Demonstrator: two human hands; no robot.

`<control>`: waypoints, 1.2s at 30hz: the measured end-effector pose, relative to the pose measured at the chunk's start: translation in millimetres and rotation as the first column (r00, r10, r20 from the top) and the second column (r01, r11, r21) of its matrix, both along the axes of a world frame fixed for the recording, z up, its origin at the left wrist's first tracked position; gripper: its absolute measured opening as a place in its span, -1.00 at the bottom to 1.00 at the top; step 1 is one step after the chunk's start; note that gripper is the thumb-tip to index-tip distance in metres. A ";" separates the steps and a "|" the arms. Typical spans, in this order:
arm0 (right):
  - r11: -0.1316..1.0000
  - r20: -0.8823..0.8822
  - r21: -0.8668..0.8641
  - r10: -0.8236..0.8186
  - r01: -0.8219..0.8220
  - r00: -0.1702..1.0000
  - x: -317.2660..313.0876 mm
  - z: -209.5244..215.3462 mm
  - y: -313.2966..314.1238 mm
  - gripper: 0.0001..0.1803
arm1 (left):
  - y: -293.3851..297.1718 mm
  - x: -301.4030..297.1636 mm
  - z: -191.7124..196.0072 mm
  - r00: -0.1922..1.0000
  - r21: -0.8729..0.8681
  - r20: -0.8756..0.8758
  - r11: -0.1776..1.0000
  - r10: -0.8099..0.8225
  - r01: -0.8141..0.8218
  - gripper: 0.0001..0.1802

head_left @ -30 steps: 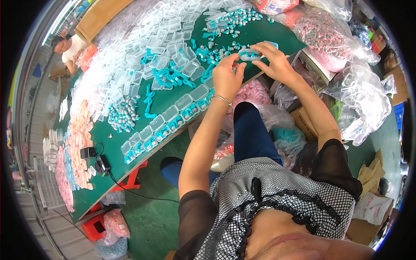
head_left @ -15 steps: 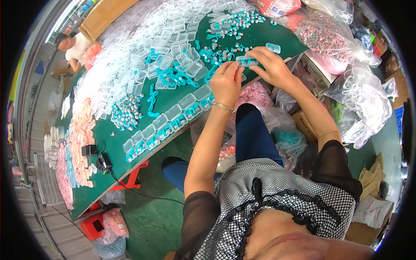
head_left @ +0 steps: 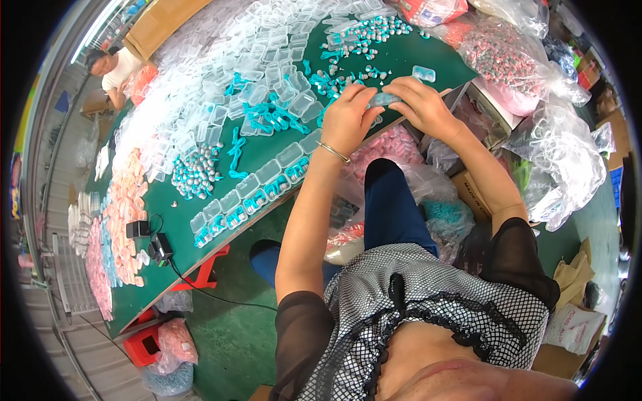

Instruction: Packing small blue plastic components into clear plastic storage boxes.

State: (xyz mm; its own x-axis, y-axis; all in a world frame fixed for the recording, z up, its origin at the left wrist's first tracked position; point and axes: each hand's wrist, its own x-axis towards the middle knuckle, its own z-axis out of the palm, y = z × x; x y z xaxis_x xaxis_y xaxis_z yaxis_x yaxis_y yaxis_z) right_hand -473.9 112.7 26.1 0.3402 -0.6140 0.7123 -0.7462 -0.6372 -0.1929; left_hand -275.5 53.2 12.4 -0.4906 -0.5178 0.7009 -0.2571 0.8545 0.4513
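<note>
Above the table's right edge, a small clear plastic case (head_left: pixel 383 99) with teal contents spans the gap between my hands. My left hand (head_left: pixel 348 123) has its fingers closed at the left end of the case. At the other end, my right hand (head_left: pixel 426 112) grips it with thumb and fingers. The fingers partly hide the case. Another clear case (head_left: pixel 423 73) with something teal in it lies just beyond my right hand. A row of open cases (head_left: pixel 289 156) with teal-corded earplugs in them runs along the table edge, left of my left forearm.
On the green table (head_left: pixel 175 230) lie a large heap of clear cases (head_left: pixel 221 63), corded teal earplugs (head_left: pixel 366 35), loose earplugs (head_left: pixel 195 172) and black adapters (head_left: pixel 159 247). Plastic bags (head_left: pixel 501 50) crowd the right side. A person (head_left: pixel 122 72) sits at the far left.
My left hand has shifted slightly left and turned, with its fingers more over the case. The right hand stays nearly in place. Less of the case shows now.
</note>
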 end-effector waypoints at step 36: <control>0.986 0.218 0.134 0.065 -0.095 0.974 -19.8 -17.4 -6.5 -0.75 | -7.0 -18.8 -1.2 0.990 0.055 0.051 0.991 -0.128 0.125 -0.77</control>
State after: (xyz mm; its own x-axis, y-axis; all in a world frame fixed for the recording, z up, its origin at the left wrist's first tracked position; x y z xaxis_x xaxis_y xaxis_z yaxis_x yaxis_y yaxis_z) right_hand -493.7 106.2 8.7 0.2430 -0.6913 0.6805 -0.6261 -0.6476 -0.4344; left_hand -294.3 46.2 11.2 -0.5910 -0.4840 0.6454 -0.1735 0.8576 0.4842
